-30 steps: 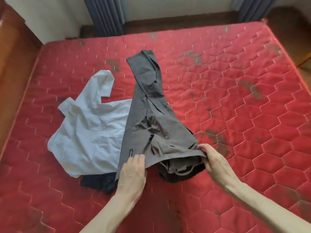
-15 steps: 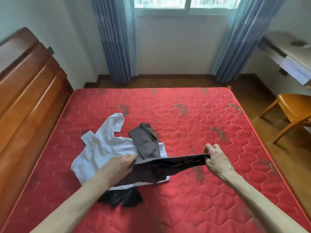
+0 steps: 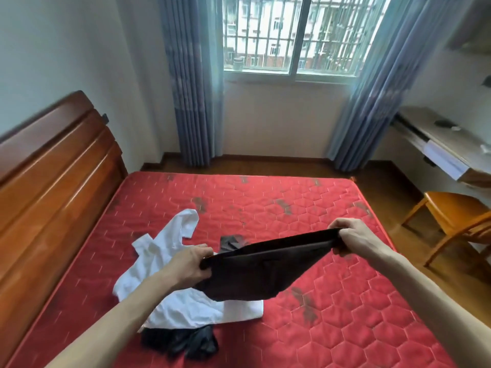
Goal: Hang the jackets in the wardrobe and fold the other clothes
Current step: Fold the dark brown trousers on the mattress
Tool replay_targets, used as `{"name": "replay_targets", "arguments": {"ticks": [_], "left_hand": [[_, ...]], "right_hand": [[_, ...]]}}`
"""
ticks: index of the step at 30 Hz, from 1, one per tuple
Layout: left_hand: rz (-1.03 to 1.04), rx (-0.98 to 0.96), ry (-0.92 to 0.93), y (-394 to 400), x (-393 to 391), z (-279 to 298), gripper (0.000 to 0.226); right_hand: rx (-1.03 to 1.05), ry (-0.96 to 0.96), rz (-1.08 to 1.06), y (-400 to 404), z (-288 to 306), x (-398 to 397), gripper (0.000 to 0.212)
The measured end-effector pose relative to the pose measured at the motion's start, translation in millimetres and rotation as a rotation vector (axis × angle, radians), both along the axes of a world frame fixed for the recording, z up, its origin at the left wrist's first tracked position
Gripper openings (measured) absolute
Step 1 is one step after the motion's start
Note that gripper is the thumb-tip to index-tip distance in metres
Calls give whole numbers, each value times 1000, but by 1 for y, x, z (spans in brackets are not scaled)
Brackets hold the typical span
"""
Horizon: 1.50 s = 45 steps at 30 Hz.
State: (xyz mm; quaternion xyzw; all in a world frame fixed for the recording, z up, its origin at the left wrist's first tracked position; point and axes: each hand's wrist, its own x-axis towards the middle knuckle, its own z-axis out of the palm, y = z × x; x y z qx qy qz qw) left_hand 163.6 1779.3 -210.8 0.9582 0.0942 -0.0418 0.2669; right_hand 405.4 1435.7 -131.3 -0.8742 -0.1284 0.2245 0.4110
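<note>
A dark grey garment (image 3: 263, 269) is stretched in the air above the red mattress (image 3: 345, 301). My left hand (image 3: 186, 264) pinches its left end and my right hand (image 3: 353, 237) grips its right end, so the waistband runs taut between them. Its far end (image 3: 231, 241) trails down behind. Under it a crumpled white shirt (image 3: 170, 261) lies on the mattress. A black piece of clothing (image 3: 183, 341) pokes out from under the shirt's near edge.
A wooden headboard (image 3: 53, 187) runs along the left side of the bed. A barred window (image 3: 292, 35) with blue curtains (image 3: 188, 81) faces me. To the right stand a wooden chair (image 3: 457, 221) and a desk (image 3: 438, 144).
Both hands have lifted the grey garment off the mattress and pulled it wide apart. My view has tilted up from the bed to take in the window and room.
</note>
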Motion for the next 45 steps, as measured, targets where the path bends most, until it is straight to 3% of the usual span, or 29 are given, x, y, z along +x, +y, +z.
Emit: {"name": "replay_targets", "arguments": {"ticks": [4,8,11,13,15,19,23,27,33,35,39,42,45], "left_hand": [[65,-64,-257,3,7,23,35],[-59,182,-585,6,10,55,28],[-269,472,-531,12,15,81,32],[-283,452,-517,21,22,98,57],[-311,390,-549,28,31,115,54],[-366,294,-485,36,42,138,24],[-350,345,-396,42,47,148,9],[-342,550,-496,40,48,162,13],[-362,680,-700,46,49,184,21],[-362,683,-744,49,49,192,24],[-378,690,-772,52,51,209,25],[-335,686,-797,52,54,214,23],[-263,621,-796,56,56,212,22]], "right_hand": [[134,39,-159,2,31,13,38],[337,144,-331,0,64,29,38],[445,229,-347,-1,93,42,43],[425,255,-247,-4,112,48,48],[339,228,-54,-10,130,53,57],[145,86,306,-17,155,50,56],[95,-115,486,-22,166,44,61],[61,-266,621,-35,173,36,75],[83,-498,718,-51,189,19,96],[53,-699,749,-53,193,10,91],[-168,-1074,843,-51,193,2,54],[-177,-1091,812,-51,187,3,46],[-166,-1108,824,-51,181,2,53]]}}
